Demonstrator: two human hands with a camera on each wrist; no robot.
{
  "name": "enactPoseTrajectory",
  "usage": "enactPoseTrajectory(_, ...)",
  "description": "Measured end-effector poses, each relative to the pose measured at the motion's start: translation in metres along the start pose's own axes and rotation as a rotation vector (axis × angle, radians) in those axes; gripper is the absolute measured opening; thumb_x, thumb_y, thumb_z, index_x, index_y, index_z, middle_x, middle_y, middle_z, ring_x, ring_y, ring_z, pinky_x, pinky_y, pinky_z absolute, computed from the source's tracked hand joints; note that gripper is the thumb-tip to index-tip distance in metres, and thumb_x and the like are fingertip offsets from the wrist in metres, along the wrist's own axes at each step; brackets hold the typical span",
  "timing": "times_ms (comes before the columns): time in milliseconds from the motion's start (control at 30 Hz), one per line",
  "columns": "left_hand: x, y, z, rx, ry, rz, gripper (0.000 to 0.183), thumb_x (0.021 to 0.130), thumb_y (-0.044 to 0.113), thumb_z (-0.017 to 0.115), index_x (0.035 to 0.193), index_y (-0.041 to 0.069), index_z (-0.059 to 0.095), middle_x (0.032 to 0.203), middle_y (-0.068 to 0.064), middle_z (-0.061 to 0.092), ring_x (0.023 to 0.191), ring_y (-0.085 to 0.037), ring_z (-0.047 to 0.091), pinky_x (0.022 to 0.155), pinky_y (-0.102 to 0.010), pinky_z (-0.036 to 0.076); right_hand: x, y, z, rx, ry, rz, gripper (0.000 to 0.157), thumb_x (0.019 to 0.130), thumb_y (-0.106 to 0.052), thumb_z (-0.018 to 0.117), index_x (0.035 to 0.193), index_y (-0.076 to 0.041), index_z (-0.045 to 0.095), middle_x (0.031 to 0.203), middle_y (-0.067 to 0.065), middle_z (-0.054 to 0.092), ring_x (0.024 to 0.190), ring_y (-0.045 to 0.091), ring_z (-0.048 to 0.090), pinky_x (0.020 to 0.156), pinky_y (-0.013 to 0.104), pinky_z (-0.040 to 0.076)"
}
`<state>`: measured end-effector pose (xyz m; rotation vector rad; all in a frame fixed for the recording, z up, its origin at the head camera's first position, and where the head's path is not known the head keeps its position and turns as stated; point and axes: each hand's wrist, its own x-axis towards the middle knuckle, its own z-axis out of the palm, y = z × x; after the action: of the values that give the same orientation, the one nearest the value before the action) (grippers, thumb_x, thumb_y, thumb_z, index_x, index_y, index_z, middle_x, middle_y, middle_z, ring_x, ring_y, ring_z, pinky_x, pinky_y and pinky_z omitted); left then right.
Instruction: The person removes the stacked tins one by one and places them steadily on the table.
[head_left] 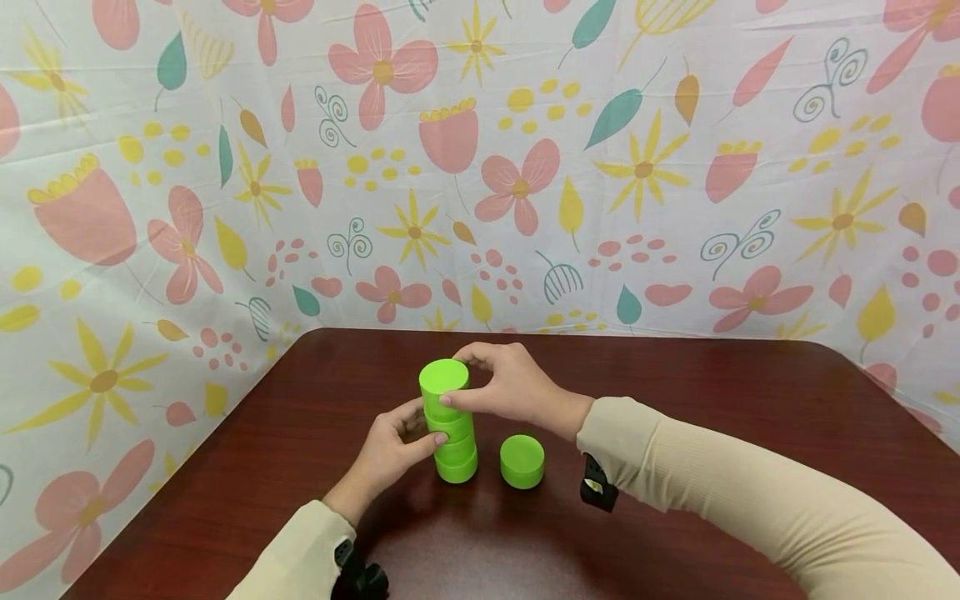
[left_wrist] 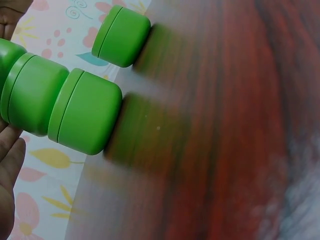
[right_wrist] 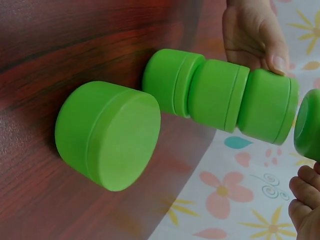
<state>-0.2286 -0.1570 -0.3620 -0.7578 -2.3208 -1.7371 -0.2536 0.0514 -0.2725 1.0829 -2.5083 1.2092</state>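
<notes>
A stack of three round green lidded jars (right_wrist: 217,95) stands on the table, leaning slightly from one jar to the other. My left hand (head_left: 382,454) holds the stack's upper part from the left, its thumb on the near side. Between the thumb and fingers of my right hand (head_left: 517,387) is another green jar (head_left: 444,382), gripped directly over the stack. A narrow gap separates it from the top of the stack in the right wrist view. To the right of the stack, one more green jar (head_left: 522,462) rests upright on the table, touched by neither hand.
The dark reddish-brown wooden table (head_left: 675,400) has a glossy surface that reflects the jars. Behind it and along the left hangs a white cloth (head_left: 525,275) printed with flowers and leaves. Black wrist straps (head_left: 598,483) sit over the beige sleeves.
</notes>
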Motion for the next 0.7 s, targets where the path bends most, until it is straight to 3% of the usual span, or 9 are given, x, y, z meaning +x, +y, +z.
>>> enactPoseTrajectory(233,0.0,-0.001,0.0,0.006,-0.011,-0.018,0.049,0.084,0.01,0.068,0.129,0.002,0.052,0.118,-0.015,0.062,0.105,-0.013,0.061,0.088,-0.024,0.048,-0.002,-0.004,-0.008,-0.01,0.023,0.033,0.031,0.073,-0.033,0.078,0.099,-0.02,0.065,0.095,-0.01,0.067,0.098,0.009,0.062,0.086,0.032,0.049)
enactPoseTrajectory(433,0.001,0.0,0.0,-0.01,-0.005,-0.027,0.05,0.083,0.01,0.068,0.13,0.002,0.052,0.118,-0.016,0.062,0.105,-0.013,0.061,0.089,-0.024,0.048,-0.005,-0.005,-0.015,0.004,0.024,0.068,0.033,0.073,-0.035,0.077,0.101,-0.022,0.065,0.1,-0.009,0.065,0.103,0.013,0.06,0.089,0.037,0.048)
enactPoseTrajectory(700,0.001,-0.001,0.0,-0.011,-0.005,-0.019,0.049,0.084,0.01,0.068,0.13,0.002,0.052,0.119,-0.016,0.061,0.106,-0.012,0.061,0.09,-0.024,0.047,-0.01,-0.002,-0.022,0.023,0.02,0.091,0.033,0.074,-0.034,0.076,0.102,-0.021,0.065,0.099,-0.007,0.064,0.098,0.012,0.06,0.077,0.032,0.051)
